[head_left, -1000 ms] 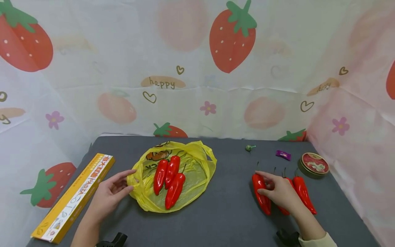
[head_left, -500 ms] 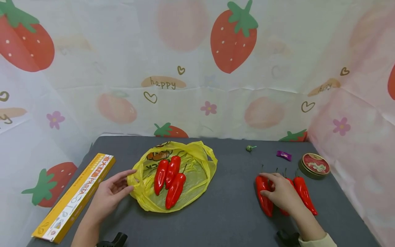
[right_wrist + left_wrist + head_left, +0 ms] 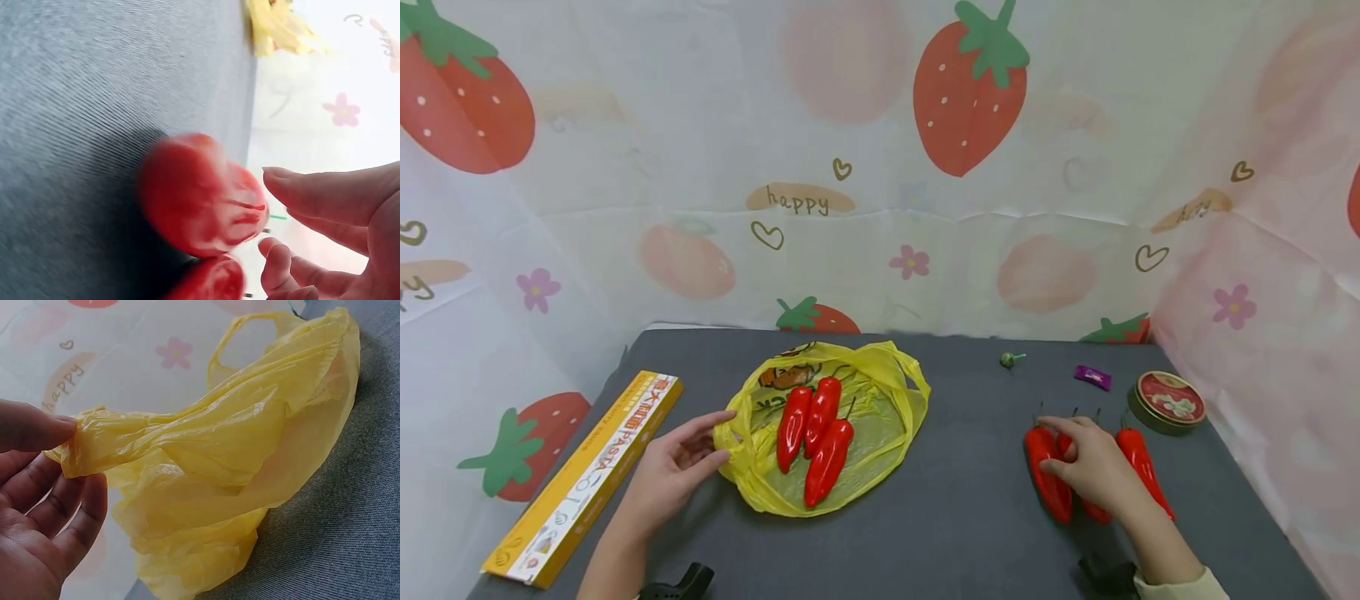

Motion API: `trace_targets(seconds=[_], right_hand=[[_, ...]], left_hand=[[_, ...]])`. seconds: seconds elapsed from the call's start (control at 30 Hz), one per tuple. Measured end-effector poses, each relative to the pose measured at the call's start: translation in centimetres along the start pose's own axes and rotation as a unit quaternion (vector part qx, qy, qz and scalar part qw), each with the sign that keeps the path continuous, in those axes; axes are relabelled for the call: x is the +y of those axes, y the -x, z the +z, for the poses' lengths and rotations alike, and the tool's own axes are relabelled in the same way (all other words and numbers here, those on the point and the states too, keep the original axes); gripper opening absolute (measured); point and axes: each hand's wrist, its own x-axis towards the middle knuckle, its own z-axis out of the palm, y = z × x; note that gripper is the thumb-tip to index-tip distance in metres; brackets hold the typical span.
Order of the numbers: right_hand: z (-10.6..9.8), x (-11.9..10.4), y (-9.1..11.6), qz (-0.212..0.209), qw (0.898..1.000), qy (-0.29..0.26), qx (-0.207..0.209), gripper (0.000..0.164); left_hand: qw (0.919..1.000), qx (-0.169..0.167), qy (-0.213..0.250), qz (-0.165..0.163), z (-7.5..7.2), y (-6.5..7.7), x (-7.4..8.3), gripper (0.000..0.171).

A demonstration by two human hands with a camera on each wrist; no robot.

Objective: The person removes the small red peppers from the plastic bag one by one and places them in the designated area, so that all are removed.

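My left hand [image 3: 673,467] pinches the rim of a yellow plastic bag [image 3: 895,450] between thumb and fingers. The left wrist view shows the folded edge of the bag [image 3: 219,444] in that pinch. Three red chili peppers [image 3: 827,467] lie inside the spread bag. Over on the right, my right hand [image 3: 1093,462] hovers low over a row of several red peppers, its thumb beside the leftmost pepper [image 3: 1047,475]. In the right wrist view its thumb and fingers stand apart around the blurred pepper [image 3: 184,194], not closed on it. Part of the row is hidden beneath the hand.
A yellow pasta box [image 3: 583,479] slants along the left side of the dark grey table [image 3: 955,533]. Toward the back right are a small green item [image 3: 1009,360], a purple wrapped sweet [image 3: 1092,377] and a round tin [image 3: 1168,402]. A strawberry-printed cloth hangs behind.
The leftmost pepper on the right has shifted slightly right, toward the others, along with my right hand. My left hand keeps its hold on the bag's rim.
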Motion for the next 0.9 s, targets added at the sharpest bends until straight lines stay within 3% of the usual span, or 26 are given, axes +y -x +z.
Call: trace_targets(seconds=[0.47, 0.9], right_hand=[[-1.1, -2.4, -0.3, -0.042, 0.998, -0.02, 0.04, 0.055], [1.0, -6.6, -1.6, -0.095, 0.988, -0.091, 0.075, 0.06]], left_hand=[[1.0, -0.001, -0.003, 0.001, 0.0, 0.0, 0.0, 0.043], [1.0, 0.0, -0.006, -0.003, -0.3, 0.1, 0.0, 0.043]])
